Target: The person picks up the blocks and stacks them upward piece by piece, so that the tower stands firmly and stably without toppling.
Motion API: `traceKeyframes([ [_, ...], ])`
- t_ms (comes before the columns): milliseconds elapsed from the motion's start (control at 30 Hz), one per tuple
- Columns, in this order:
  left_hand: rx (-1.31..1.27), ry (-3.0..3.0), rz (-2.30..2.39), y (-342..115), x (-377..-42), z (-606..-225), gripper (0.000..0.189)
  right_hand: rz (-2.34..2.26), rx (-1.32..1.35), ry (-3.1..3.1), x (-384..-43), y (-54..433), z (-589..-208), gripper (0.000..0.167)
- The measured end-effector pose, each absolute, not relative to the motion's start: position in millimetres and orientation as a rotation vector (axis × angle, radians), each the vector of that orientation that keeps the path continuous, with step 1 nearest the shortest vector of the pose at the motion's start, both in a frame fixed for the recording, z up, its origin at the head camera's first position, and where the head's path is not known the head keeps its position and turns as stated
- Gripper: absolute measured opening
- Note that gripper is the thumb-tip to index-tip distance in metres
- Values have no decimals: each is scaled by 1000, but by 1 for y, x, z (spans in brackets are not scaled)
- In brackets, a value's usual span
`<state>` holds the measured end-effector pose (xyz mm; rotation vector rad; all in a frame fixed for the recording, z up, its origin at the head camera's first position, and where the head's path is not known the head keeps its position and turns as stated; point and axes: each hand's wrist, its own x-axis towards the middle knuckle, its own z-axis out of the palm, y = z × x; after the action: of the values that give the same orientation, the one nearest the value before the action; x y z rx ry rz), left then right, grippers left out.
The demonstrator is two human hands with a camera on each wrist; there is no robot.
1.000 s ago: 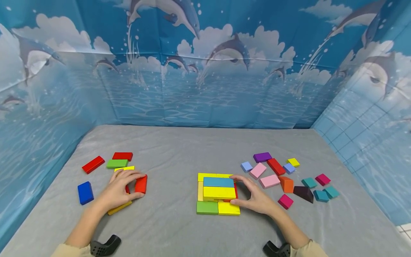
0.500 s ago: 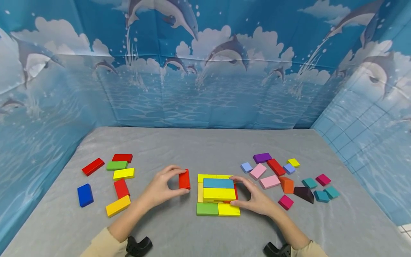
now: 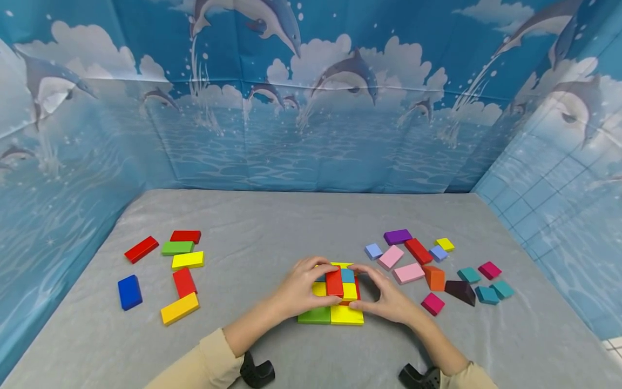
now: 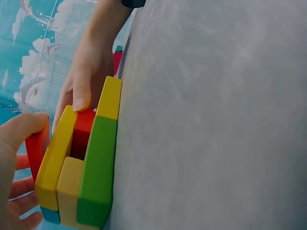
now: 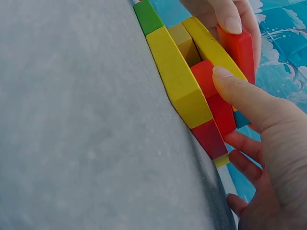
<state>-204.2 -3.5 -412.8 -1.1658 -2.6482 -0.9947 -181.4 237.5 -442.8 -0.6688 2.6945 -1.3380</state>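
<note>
My left hand (image 3: 300,287) pinches a red block (image 3: 334,283) between thumb and fingers, crosswise over the top of a low block stack. A blue block (image 3: 347,276) and a yellow block (image 3: 350,292) lie side by side on that stack's upper layer. Below them show a green block (image 3: 314,315) and another yellow block (image 3: 347,316). My right hand (image 3: 389,298) holds the stack's right end, thumb at the front and index finger at the back. In the left wrist view the red block (image 4: 34,153) is close against the upper yellow block; contact cannot be told.
Left on the grey cloth (image 3: 252,227) lie several loose blocks, among them a blue block (image 3: 129,292) and an orange-yellow block (image 3: 180,308). To the right are scattered pink blocks (image 3: 408,273), an orange block (image 3: 434,278) and a dark wedge-shaped block (image 3: 460,292). A dolphin-print curtain (image 3: 311,135) stands behind.
My left hand has carried the red block rightward from the left group, across the cloth, onto the stack. My right hand has stayed at the stack's right end.
</note>
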Motion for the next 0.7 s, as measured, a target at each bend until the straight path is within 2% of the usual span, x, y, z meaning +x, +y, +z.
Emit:
traceKeyframes([
  [533,-1176,-2655,-1005,6,-207,-420,52,-1339,-664,2694,-181,239,-445,67],
  [700,-1162,-2653,-1065,3,-208,-421,61,-1348,-691,2691,-182,238,-445,66],
])
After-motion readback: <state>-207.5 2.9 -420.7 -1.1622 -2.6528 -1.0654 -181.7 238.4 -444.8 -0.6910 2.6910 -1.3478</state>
